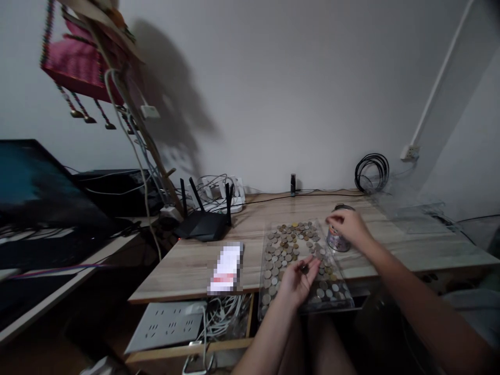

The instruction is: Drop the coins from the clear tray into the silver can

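Note:
My left hand [297,281] is palm up and cupped over a clear plastic tray [262,284]. A few small dark coins [304,267] appear to rest at its fingers. Many loose coins [288,249], silver and some brassy, lie spread across the tray. To the right of the tray stands a round printed tin can [336,240]. My right hand [347,225] hovers at the can's top, fingertips pinched together; whatever is between them is too small and blurred to make out. Part of the can's rim is hidden behind this hand.
Left of the tray lies a phone [226,268] with a lit, blurred screen. Behind it sits a black router [205,224]. An open drawer [187,354] below holds a power strip [166,325] and white cables. Coiled black cable [372,173] leans against the wall.

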`<state>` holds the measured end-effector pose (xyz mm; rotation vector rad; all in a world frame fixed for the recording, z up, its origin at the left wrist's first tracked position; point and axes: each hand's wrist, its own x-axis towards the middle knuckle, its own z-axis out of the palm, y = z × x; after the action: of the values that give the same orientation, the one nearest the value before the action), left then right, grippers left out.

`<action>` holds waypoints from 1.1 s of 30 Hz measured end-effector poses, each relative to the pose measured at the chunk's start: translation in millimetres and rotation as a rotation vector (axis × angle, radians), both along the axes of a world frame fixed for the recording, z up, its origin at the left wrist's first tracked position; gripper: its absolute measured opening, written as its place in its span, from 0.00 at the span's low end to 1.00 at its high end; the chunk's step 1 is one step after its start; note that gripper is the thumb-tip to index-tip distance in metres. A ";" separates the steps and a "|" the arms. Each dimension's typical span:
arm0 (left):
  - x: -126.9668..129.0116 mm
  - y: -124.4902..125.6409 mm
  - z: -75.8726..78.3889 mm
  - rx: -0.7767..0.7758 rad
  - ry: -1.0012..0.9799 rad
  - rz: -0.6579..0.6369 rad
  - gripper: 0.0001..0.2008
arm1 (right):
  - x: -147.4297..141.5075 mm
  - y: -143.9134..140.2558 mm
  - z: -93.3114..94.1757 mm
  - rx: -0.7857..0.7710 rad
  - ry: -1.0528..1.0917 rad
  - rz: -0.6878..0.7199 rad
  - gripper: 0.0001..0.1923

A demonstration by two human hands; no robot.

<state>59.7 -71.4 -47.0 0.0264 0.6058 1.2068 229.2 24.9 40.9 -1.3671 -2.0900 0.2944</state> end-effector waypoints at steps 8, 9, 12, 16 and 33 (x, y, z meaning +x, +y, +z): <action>4.2 -1.9 -0.4 -0.020 0.107 0.114 0.11 | 41.7 58.1 11.7 0.017 -0.304 -0.396 0.10; 4.7 -2.0 -0.6 -0.013 0.119 0.117 0.09 | 40.1 57.8 9.7 0.036 -0.317 -0.407 0.10; 4.7 -2.7 0.3 0.011 0.161 0.096 0.05 | 35.4 54.7 9.4 0.057 -0.343 -0.452 0.10; 3.4 -4.1 2.8 0.002 0.149 0.022 0.09 | 27.0 40.1 16.3 0.095 -0.364 -0.475 0.13; -1.3 -4.3 -3.8 0.119 0.081 -0.114 0.15 | 18.5 20.7 19.7 0.147 -0.124 -0.359 0.15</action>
<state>58.4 -75.8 -50.8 0.2090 0.5947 1.1340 247.7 45.6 60.6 -1.6682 -1.8720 -0.0933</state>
